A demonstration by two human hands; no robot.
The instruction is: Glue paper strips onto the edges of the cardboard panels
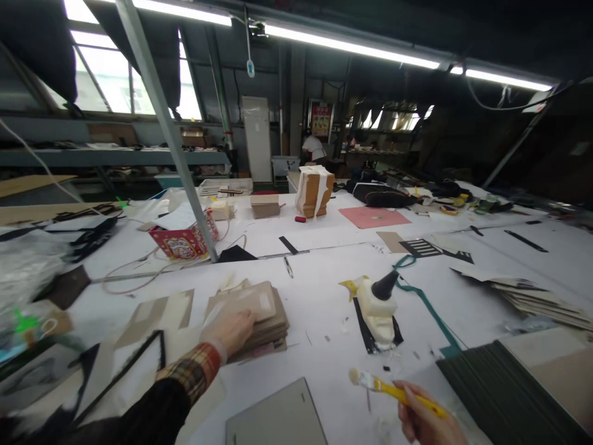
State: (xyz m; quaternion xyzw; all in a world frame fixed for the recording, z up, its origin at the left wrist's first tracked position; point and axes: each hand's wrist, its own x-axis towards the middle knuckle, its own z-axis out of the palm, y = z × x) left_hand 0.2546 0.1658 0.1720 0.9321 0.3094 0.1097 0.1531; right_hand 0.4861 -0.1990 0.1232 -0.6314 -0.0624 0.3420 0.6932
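My left hand (231, 332) reaches over a stack of beige-brown cardboard pieces (271, 330). Its fingers are closed at the near edge of the top cardboard piece (257, 301); the fingertips are partly hidden. In my right hand (428, 415), at the lower right, is a brush (389, 389) with a yellow handle and pale, clotted bristles. The bristles point left over the white table. Beyond the brush, a cream plastic container (382, 312) with a dark cone on top rests on a black piece. A flat grey panel (278, 417) lies between my hands.
Dark ribbed sheets (512, 389) lie at the right, below a fanned stack of boards (542, 300). A metal post (164, 123) rises at left beside a red patterned box (178, 243). A pen (288, 267) lies mid-table. A person (314, 147) is far back.
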